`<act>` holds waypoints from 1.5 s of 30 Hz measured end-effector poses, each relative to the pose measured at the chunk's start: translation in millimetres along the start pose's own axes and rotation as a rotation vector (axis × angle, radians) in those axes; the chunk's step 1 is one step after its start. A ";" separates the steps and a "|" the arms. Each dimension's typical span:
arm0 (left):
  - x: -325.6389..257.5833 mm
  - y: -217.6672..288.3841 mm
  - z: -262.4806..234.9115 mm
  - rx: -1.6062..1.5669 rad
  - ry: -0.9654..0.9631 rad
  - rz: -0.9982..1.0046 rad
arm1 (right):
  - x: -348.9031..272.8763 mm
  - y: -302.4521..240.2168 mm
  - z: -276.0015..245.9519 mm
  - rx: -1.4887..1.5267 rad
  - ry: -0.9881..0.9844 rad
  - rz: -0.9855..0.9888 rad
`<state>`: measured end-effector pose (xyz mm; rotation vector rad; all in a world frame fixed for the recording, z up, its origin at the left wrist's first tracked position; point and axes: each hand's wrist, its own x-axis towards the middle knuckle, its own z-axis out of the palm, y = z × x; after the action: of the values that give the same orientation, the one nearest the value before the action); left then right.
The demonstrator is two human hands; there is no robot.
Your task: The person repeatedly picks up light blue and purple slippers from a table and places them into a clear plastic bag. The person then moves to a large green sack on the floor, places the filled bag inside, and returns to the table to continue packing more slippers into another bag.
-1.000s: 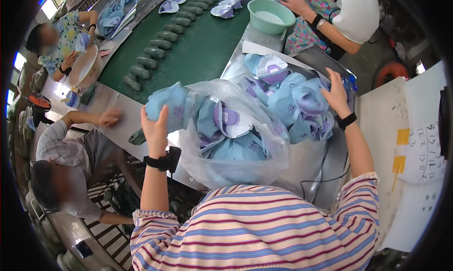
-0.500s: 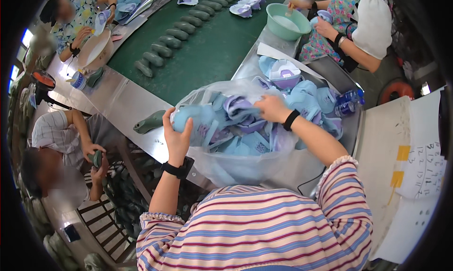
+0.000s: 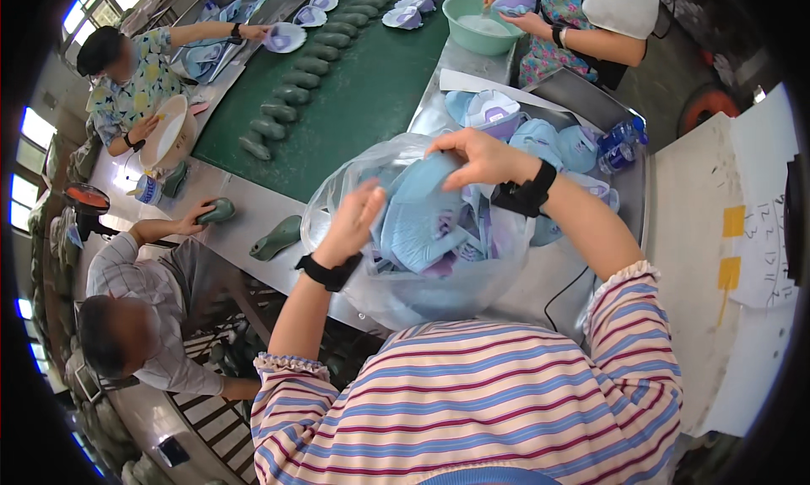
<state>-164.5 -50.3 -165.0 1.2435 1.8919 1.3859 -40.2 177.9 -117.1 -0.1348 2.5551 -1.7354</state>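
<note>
A clear plastic bag full of light blue and purple shoe uppers rests at the near edge of a metal table. My left hand presses against the bag's left side, fingers against one blue upper. My right hand reaches over the top and pinches the upper edge of that same blue piece. Both wrists wear black bands. More blue uppers lie loose in a metal tray just behind the bag.
A green conveyor belt carries dark green shoe lasts. A person at the left holds a last; another last lies near the bag. Other people work at the far left and far right, by a green bowl. White board at right.
My right hand has come in from the loose pile on the right to the top of the bag. Both hands have closed in on one blue upper and the bag looks more gathered.
</note>
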 end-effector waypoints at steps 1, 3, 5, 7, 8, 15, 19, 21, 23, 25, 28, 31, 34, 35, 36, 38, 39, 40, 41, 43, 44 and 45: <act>-2.2 4.2 2.5 -0.094 -0.135 -0.020 | -0.1 -5.8 7.4 -0.115 0.070 -0.008; -6.5 -5.5 8.5 -0.339 -0.167 -0.011 | -7.2 -9.4 20.8 -0.219 0.215 -0.029; -7.5 2.3 10.3 -0.292 -0.184 0.045 | -23.6 2.4 32.2 -0.204 0.318 0.009; -9.2 18.2 15.4 -0.127 -0.173 0.078 | -34.6 11.8 42.3 -0.088 0.322 0.093; -9.9 24.7 16.1 -0.056 -0.178 0.075 | -36.5 11.4 48.1 -0.016 0.328 0.110; -12.8 26.6 33.0 0.003 0.264 0.062 | -38.0 26.4 82.3 0.247 0.356 0.071; -14.6 3.8 24.4 -0.464 0.348 -0.102 | -45.5 42.6 75.6 0.925 0.321 0.080; -15.2 -5.2 13.0 -0.393 0.320 -0.035 | -52.1 57.1 67.5 1.139 0.288 0.057; -15.8 -6.2 11.2 -0.330 0.314 0.006 | -53.5 62.4 69.2 1.523 0.041 -0.142; -20.0 -4.4 13.5 -0.319 0.329 -0.034 | -55.7 39.7 75.3 0.897 0.286 -0.063; -21.9 20.5 22.4 -0.530 0.251 -0.087 | -35.9 18.5 75.7 0.528 0.456 -0.064; -17.1 20.9 1.2 -0.485 0.022 -0.125 | -23.5 -0.5 62.0 0.383 0.476 0.006; -1.5 25.9 -9.8 -0.294 0.081 -0.032 | -18.1 -8.8 51.6 0.102 0.553 -0.017; 3.4 24.6 -7.6 -0.276 0.151 -0.005 | -17.9 -15.5 46.3 0.070 0.573 -0.019; 8.7 21.4 -7.1 -0.258 0.218 0.022 | -17.1 -19.1 40.6 0.039 0.596 -0.019; 27.5 9.9 -10.4 -0.011 0.303 0.040 | -19.4 -21.2 25.5 0.375 0.685 -0.035; 38.9 11.1 -13.0 0.031 0.366 0.091 | -24.9 -25.7 14.3 0.451 0.738 -0.035; 49.3 12.5 -15.5 0.072 0.429 0.141 | -31.3 -26.4 1.4 0.528 0.792 -0.036; 57.6 13.6 -19.0 0.042 0.490 0.155 | -46.7 -13.9 -18.5 0.535 0.834 0.007; 66.0 12.0 -29.4 0.012 0.519 0.237 | -86.1 8.4 -54.3 0.550 0.924 0.092; 69.4 10.1 -36.5 -0.003 0.481 0.246 | -111.2 26.4 -68.9 0.478 1.001 0.098; 74.3 7.1 -39.3 -0.012 0.439 0.261 | -142.9 46.1 -85.9 0.427 1.038 0.165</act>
<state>-227.9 -3.9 -134.4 1.2958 2.0465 1.9362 92.2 288.6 -129.4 1.2493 2.4266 -2.6719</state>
